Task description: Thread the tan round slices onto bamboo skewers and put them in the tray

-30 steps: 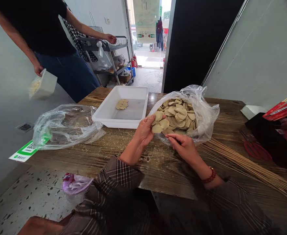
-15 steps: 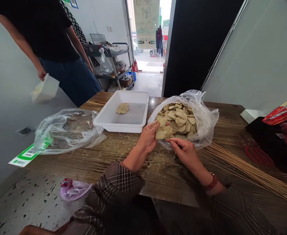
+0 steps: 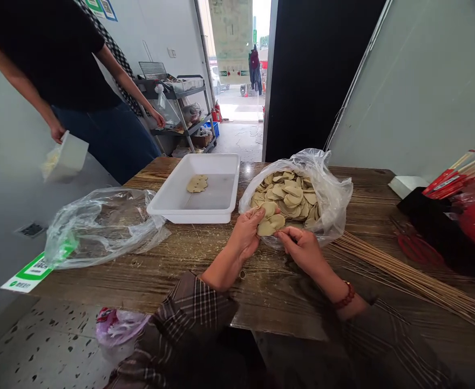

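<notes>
Beige slices gripped in my left hand, by one open bag of more.
Right hand at their edge, can't tell if gripping. Tabletop: one white tray left, one loose bag against it, one scissors right, skewers too bunched to count.

On the left end of the bench there lies a crumpled clear bag, which partly covers a green-and-white card, and lower, past the near edge, one sees a purple bag. At the right are scissors with red handles, close to a black box. Behind, a person in black shirt holds a white container near a dark cart.
</notes>
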### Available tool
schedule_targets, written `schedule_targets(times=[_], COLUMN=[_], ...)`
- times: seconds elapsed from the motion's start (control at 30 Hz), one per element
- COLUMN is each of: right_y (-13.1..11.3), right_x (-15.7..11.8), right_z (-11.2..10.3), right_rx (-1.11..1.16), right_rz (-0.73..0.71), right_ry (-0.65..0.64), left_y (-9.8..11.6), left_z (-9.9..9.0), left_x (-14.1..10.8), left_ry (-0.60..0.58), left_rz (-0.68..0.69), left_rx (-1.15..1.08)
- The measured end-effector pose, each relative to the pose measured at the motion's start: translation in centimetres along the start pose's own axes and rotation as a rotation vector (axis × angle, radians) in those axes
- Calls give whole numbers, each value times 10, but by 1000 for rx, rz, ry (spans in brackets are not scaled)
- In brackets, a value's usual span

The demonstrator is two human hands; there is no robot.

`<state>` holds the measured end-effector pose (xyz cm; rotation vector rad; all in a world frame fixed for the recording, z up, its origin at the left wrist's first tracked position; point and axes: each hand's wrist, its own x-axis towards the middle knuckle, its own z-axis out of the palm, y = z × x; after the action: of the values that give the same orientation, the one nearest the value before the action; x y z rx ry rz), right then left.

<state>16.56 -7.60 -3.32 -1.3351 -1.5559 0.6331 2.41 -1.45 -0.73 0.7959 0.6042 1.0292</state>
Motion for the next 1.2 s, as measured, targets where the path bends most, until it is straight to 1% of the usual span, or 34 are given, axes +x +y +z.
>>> schedule_targets(times=[0.2,0.4,0.53,0.6,0.67,0.73,0.8,0.87,0.97,1.03,1.07,1.13,1.2], right_y=[-4,-4,-5,-4,-3,-1,1,3,3,3,2,2,2], right_x=[3,5,6,7,8,10,11,12,12,12,12,12,12], right_z=[-2,-2,-8,-14,-21,-28,-32,-33,-31,-30,-29,-29,-29], right_rx=[21,23,48,73,110,146,170,184,177,160,154,152,154], right_rz=[-32,-30,-13,4,29,57,71,73,68,69,70,72,71], right_ry=[-24,26,31,77,155,232,278,288,262,252,252,257,257], left_y=[6,2,3,5,5,4,1,-1,-3,-4,-5,-6,-8], left_z=[-3,5,8,5,-2,-12,-21,-27,-29,-26,-23,-19,-16], left_x=[2,2,1,2,6,11,15,18,18,15,14,10,8], left_ry=[-1,7,-36,-41,0,64,105,79,-42,-89,-92,-77,-60], left_rz=[8,7,11,47,115,209,331,464,612,644,643,622,607], left_rx=[35,48,61,78,157,347,638,967,1424,1659,1748,1871,1921])
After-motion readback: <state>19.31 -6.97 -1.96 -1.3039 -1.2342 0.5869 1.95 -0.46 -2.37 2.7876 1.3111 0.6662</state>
